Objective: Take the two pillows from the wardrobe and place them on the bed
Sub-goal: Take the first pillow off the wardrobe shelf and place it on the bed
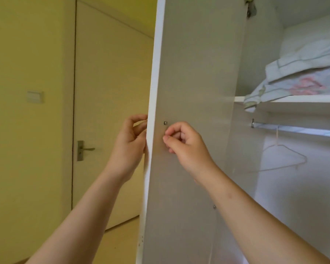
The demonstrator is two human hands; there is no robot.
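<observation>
The white wardrobe door (pixel 194 73) stands swung open toward me, its inner face showing. On the upper shelf (pixel 293 99) at the right lie two pillows: a white one (pixel 311 52) on top of a pale floral one (pixel 293 86) whose corner hangs over the shelf edge. My left hand (pixel 131 141) sits at the outer side of the door's edge, fingers curled behind it where a handle would be; the handle itself is hidden. My right hand (pixel 183 143) is loosely fisted against the door's inner face, just below a small screw head (pixel 165 123), holding nothing that I can see.
Below the shelf runs a metal hanging rail (pixel 293 128) with one wire hanger (pixel 282 157). To the left are a closed cream room door (pixel 107 92) with a lever handle (pixel 84 149), a wall switch (pixel 34 96) and yellow walls.
</observation>
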